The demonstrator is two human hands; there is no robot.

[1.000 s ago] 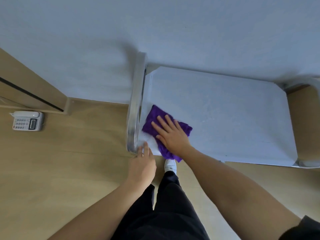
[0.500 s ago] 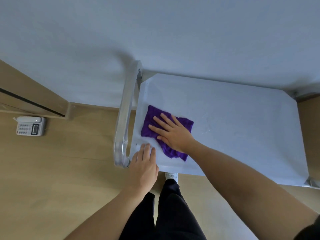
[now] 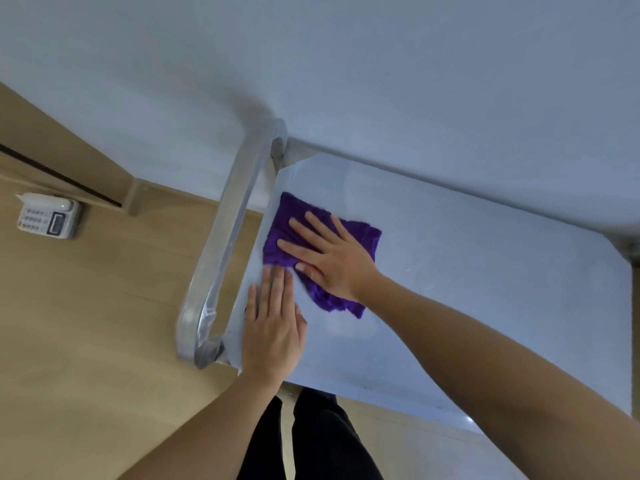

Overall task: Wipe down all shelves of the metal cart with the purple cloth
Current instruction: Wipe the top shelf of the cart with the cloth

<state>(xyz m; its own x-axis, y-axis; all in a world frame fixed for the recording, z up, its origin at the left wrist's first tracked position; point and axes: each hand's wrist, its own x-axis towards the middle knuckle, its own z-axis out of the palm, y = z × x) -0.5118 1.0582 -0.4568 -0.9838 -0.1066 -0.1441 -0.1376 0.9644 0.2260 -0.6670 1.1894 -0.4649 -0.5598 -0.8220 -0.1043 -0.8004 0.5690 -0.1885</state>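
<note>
Purple cloth point(image 3: 360, 237) – rumpled, spread flat near the left end of the metal cart point(image 3: 467, 271) top shelf – pale, smooth, beside its curved handle point(image 3: 225, 244)

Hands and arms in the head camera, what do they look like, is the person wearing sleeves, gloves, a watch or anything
Both the left hand and right hand are bare: no gloves, rings or watch show. Both forearms are uncovered as far as the picture shows, with no sleeve in the frame. No markings are visible on them. Below the arms, the person wears black trousers.
</note>
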